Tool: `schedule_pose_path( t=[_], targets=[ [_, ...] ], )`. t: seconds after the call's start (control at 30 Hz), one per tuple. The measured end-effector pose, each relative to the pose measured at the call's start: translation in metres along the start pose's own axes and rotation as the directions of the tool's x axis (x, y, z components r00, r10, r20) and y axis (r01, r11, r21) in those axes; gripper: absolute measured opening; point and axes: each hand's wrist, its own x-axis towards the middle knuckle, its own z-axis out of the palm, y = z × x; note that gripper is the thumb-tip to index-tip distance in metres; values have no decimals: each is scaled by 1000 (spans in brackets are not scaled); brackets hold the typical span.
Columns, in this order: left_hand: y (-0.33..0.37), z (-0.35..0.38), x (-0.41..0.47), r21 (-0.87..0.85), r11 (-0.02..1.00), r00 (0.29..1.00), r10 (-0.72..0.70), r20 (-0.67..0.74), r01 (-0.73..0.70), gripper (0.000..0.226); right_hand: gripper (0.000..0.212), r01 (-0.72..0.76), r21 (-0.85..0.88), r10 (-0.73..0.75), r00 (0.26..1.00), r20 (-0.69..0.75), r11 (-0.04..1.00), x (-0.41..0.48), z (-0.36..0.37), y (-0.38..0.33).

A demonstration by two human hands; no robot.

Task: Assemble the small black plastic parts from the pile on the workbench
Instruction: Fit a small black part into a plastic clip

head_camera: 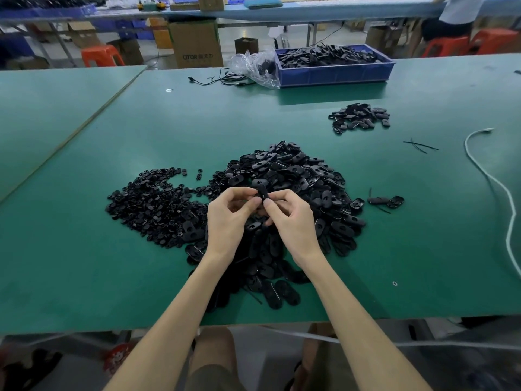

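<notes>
Blue bin [335, 74]: sat far back, a bit to the right.
Clear bag [253, 66]: lay crumpled, touching the bin's left end.
Black wire [225, 79]: lay in loops just left of the bag.
White cord [490, 178]: curved down the right side.
Thin black ties [420, 145]: lay crossed near the cord's top end.
Brown box [196, 43]: stood on the floor behind, with letters on its front.
Orange stool [101, 55]: stood left of the box.
Small ring [394, 283]: lay alone, near the front edge on the right.
Person [456, 12]: sat far back on the right.

Two hands [225, 218] [294, 221], one bin [335, 75], one plastic bag [252, 66], two piles of black parts [293, 170] [361, 117]
</notes>
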Motion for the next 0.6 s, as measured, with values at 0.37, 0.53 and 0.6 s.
schedule_pose_path(
  t=[0.37, 0.53, 0.6],
  targets=[
    [-4, -1, 0, -33, 998, 999, -47, -7, 47, 13, 5, -11, -22, 11, 1000, 24, 1000, 0, 0, -1],
    [-3, 1, -1, 1, 999, 999, -39, -1, 39, 12, 5, -6, -13, 7, 1000, 23, 1000, 0, 0, -1],
    [-3, 1, -1, -2, 999, 999, -49, 1, 49, 12, 6, 1, -14, -1, 1000, 28, 1000, 0, 0, -1]
  ],
)
